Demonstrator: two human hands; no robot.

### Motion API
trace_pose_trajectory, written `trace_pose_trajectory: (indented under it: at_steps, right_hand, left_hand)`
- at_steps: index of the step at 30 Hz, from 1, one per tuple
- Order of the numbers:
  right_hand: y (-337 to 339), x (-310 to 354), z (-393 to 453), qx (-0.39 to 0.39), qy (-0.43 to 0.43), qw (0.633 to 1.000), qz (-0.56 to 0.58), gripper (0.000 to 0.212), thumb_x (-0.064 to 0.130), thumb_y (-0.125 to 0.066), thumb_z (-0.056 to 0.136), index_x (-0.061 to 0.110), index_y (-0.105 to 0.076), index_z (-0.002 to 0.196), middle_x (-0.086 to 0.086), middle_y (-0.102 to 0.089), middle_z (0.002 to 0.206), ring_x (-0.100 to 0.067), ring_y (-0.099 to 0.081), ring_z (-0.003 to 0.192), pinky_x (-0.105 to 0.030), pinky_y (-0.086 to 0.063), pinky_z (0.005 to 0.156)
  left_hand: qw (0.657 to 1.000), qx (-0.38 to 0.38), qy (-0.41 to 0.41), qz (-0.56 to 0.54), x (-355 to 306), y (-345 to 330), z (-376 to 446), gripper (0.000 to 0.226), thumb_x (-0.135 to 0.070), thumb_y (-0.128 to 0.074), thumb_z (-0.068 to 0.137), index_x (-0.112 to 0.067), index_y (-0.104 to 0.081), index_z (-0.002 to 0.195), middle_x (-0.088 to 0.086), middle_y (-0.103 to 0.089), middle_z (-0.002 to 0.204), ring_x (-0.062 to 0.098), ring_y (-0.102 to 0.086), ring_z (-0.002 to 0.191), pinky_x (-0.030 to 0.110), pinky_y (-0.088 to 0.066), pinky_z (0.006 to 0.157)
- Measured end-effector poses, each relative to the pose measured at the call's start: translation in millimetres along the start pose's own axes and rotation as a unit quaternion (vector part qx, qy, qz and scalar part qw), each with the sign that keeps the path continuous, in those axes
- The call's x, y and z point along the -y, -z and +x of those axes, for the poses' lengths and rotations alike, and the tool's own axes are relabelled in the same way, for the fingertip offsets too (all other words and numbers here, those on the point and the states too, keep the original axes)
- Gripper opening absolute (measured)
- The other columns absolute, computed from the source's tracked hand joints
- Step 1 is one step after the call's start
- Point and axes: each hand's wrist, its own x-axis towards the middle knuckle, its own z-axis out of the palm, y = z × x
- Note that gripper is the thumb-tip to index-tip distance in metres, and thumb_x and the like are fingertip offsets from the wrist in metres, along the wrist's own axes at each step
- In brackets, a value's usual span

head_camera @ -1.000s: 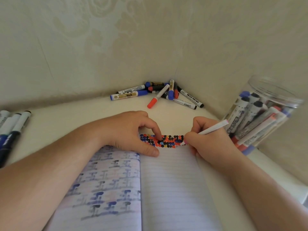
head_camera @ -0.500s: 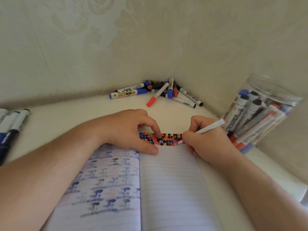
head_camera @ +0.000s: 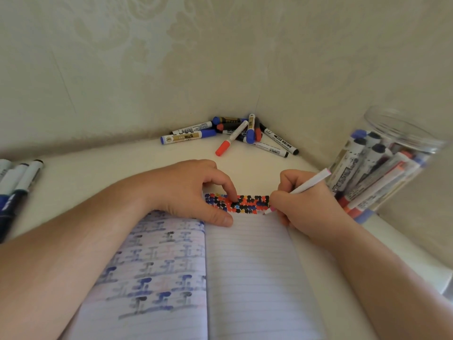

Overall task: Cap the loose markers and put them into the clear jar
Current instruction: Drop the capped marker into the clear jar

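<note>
Right hand [head_camera: 304, 209]: fingers curled round a thin white pen-type marker with a pink tip [head_camera: 297, 191]; tip set down on the top right corner of the notebook page, tail end angled up toward the jar.

Left hand [head_camera: 193, 192]: holds nothing; thumb and index fingertip press flat on the page, index on the band of coloured dots.

Open lined notebook [head_camera: 247, 278]: lies on the cream table [head_camera: 103, 173] in front of the person. Right page blank save a strip of red, black and blue dots [head_camera: 245, 204] along its top edge; left page shows bled-through blue and grey marks.

Pile of loose markers [head_camera: 232, 133]: in the far corner where the two walls meet, lying crossed over one another; blue, red and black caps visible, one red-capped marker [head_camera: 231, 138] pointing toward the notebook.

Clear jar [head_camera: 402, 133]: at the right, just beside the right hand, against the wall, open mouth up; holds many capped markers standing tilted.

Further markers [head_camera: 22, 177]: at the table's left edge, side by side, well apart from the pile.
</note>
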Motion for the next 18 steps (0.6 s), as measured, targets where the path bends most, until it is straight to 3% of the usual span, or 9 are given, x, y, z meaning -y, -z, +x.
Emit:
trace_pose_trajectory:
  at_steps: [2, 4, 7, 9, 13, 18]
  right_hand:
    - [1.8, -2.3, 0.9, -0.011, 0.003, 0.999, 0.043, 0.028, -0.002, -0.068, 0.084, -0.002, -0.044, 0.070, -0.015, -0.051, 0.052, -0.021, -0.043, 0.046, -0.026, -0.035, 0.045]
    - [5.5, -1.6, 0.7, -0.022, 0.018, 0.993, 0.112, 0.028, -0.002, -0.070, 0.089, 0.004, -0.049, 0.072, -0.010, -0.052, 0.050, -0.021, -0.038, 0.044, -0.029, -0.034, 0.048]
    - [10.4, 19.7, 0.9, 0.018, 0.040, 0.978, 0.206, 0.019, 0.016, -0.080, 0.083, 0.012, -0.061, 0.078, -0.007, -0.056, 0.059, -0.018, -0.042, 0.048, -0.027, -0.034, 0.047]
    - [12.8, 41.9, 2.8, 0.055, 0.052, 0.976, 0.204, 0.011, 0.025, -0.081, 0.073, 0.024, -0.070, 0.075, -0.006, -0.061, 0.067, -0.017, -0.050, 0.056, -0.023, -0.040, 0.047]
    - [5.3, 67.7, 18.9, 0.096, 0.077, 0.976, 0.178, 0.008, 0.016, -0.076, 0.087, 0.023, -0.081, 0.087, -0.008, -0.072, 0.083, -0.020, -0.062, 0.068, -0.027, -0.049, 0.056]
    - [-28.9, 49.3, 39.9, 0.015, 0.033, 0.964, 0.262, 0.027, 0.007, -0.058, 0.086, 0.025, -0.070, 0.069, -0.006, -0.064, 0.065, -0.019, -0.057, 0.058, -0.032, -0.044, 0.060]
  left_hand:
    - [1.000, -0.017, 0.005, -0.007, 1.0, -0.6, 1.2, 0.046, -0.070, -0.074, 0.076, -0.062, -0.056, 0.117, -0.019, -0.053, 0.102, 0.001, -0.054, 0.098, 0.026, -0.047, 0.085]
    - [0.996, -0.057, 0.020, -0.060, 3.3, -1.2, 4.3, 0.026, -0.046, -0.066, 0.097, -0.056, -0.053, 0.118, -0.015, -0.058, 0.101, 0.008, -0.059, 0.098, 0.030, -0.049, 0.089]
    - [0.990, -0.106, 0.035, -0.089, 10.2, -0.8, 7.1, 0.034, -0.023, -0.044, 0.110, -0.053, -0.050, 0.123, -0.024, -0.067, 0.107, 0.000, -0.059, 0.109, 0.025, -0.045, 0.095]
    - [0.985, -0.131, 0.034, -0.109, 12.0, -0.8, 7.9, 0.032, -0.020, -0.045, 0.110, -0.049, -0.049, 0.125, -0.031, -0.070, 0.107, -0.004, -0.061, 0.103, 0.022, -0.045, 0.091]
    - [0.969, -0.186, 0.031, -0.160, 16.6, 2.0, 11.5, 0.014, -0.019, -0.055, 0.107, -0.032, -0.055, 0.111, -0.025, -0.076, 0.099, 0.000, -0.067, 0.081, 0.026, -0.050, 0.079]
    - [0.945, -0.259, 0.040, -0.196, 21.3, 3.5, 17.2, 0.016, -0.019, -0.058, 0.105, -0.034, -0.063, 0.102, -0.016, -0.077, 0.095, -0.005, -0.062, 0.073, 0.020, -0.048, 0.075]
